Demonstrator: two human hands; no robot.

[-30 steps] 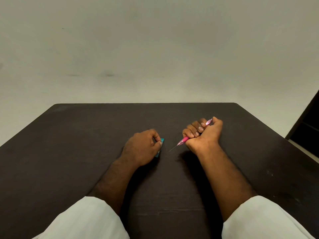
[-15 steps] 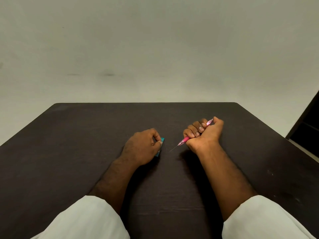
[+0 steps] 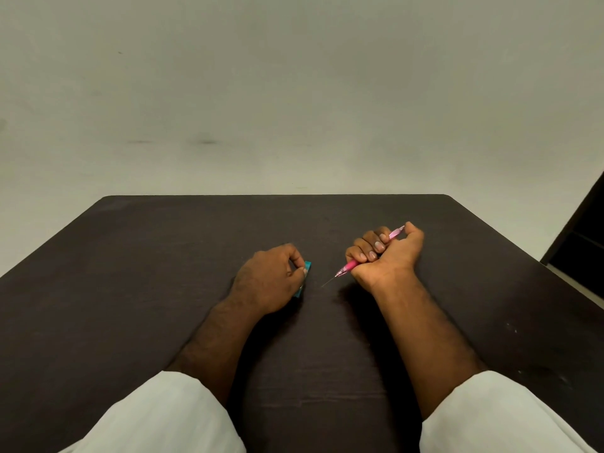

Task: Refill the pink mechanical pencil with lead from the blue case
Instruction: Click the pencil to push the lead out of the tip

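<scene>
A dark table point(image 3: 163, 256) is seen from above, with two forearms in white sleeves point(image 3: 163, 416) laid on it.

The pink pencil point(image 3: 349, 265) is grasped in the right hand point(image 3: 387, 256), whose fingers are clenched round the barrel like a fist, with the thumb set against the top end. The pencil is held tilted, its tip aimed down and toward the left hand point(image 3: 268, 276). A long, thin lead point(image 3: 328, 282) is seen sticking out of the tip. Whether its end touches the table cannot be told.

The blue case point(image 3: 306, 267) is kept on the table under the left hand, just beside the lead. The fingers are curled over it and its far corner is pinched, so only slivers of blue are shown. Whether it is open cannot be told.

Several mishaps are judged possible. So much bare lead is easily snapped if the tip is pressed against the table or knocked by the case. With the thumb on the top end, the lead could be released and dropped. If the case is tipped while open, spare leads could be spilled onto the dark surface, where they would be hard to find.
</scene>
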